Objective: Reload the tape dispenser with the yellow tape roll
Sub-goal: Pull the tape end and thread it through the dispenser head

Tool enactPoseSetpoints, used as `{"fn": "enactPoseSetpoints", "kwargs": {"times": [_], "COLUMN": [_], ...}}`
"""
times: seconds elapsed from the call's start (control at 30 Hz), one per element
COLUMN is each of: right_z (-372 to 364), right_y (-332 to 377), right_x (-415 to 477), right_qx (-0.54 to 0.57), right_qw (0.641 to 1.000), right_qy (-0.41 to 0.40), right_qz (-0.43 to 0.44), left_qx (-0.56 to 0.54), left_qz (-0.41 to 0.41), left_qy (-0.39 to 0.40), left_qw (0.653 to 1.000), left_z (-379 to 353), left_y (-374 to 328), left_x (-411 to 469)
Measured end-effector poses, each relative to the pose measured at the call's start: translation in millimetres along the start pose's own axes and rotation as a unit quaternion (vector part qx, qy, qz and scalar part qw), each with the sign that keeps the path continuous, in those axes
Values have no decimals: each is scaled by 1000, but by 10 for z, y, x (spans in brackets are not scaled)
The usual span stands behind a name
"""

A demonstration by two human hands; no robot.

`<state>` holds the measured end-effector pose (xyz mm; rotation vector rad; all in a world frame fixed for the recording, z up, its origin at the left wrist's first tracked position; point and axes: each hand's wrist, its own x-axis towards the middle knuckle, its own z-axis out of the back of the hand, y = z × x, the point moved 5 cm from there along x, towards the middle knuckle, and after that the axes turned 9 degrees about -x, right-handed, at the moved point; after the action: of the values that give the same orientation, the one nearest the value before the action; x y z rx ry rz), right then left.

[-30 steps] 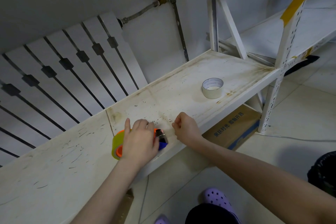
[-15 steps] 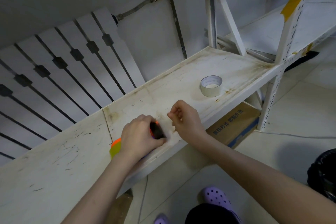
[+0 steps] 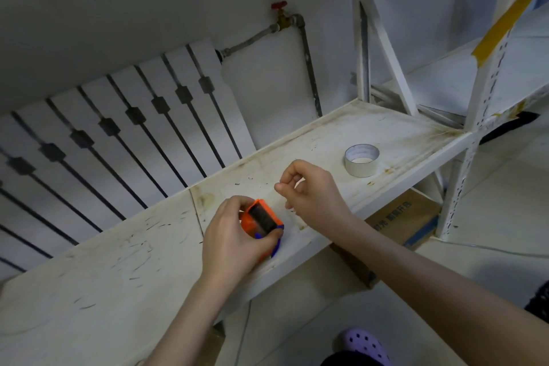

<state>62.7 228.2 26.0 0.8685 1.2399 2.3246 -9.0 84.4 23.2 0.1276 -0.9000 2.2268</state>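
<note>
The left hand [image 3: 234, 242] grips the dispenser [image 3: 261, 221], its length running away up-left; the right hand [image 3: 315, 192], pinched shut on nothing visible, hovers beside it.

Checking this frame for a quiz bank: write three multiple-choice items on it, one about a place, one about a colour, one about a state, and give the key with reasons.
1. Where does the pale tape roll sit?
A. On the shelf, to the right of both hands
B. On the floor beside the cardboard box
C. Inside the dispenser

2. What colour is most of the body of the tape dispenser?
A. Green
B. Orange
C. White

3. What is the left hand doing?
A. Resting flat on the shelf
B. Hanging free, holding nothing
C. Closed around the dispenser

Key:
1 A, the roll stands alone on the white shelf, beyond the right hand.
2 B, the casing is orange with a blue part at its lower edge.
3 C, its fingers wrap the dispenser, while the right hand pinches its fingertips together just above the shelf.
</note>
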Motion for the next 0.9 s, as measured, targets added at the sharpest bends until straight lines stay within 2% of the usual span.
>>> {"fn": "enactPoseSetpoints", "kwargs": {"times": [0.13,0.27,0.6,0.9], "right_z": [-97,-261,-784,-1056], "right_y": [-143,-305,-383,-407], "right_x": [21,6,-155,-68], "right_qx": [12,93,232,190], "right_qw": [999,991,946,946], "right_qy": [2,25,116,126], "right_qz": [-36,-90,-192,-232], "left_qx": [-11,-18,-83,-133], "left_qz": [-8,-20,-7,7], "left_qy": [-4,-10,-27,-15], "left_qw": [1000,1000,996,991], "left_z": [38,84,173,258], "left_y": [52,65,219,345], "left_x": [-31,-42,-55,-65]}}
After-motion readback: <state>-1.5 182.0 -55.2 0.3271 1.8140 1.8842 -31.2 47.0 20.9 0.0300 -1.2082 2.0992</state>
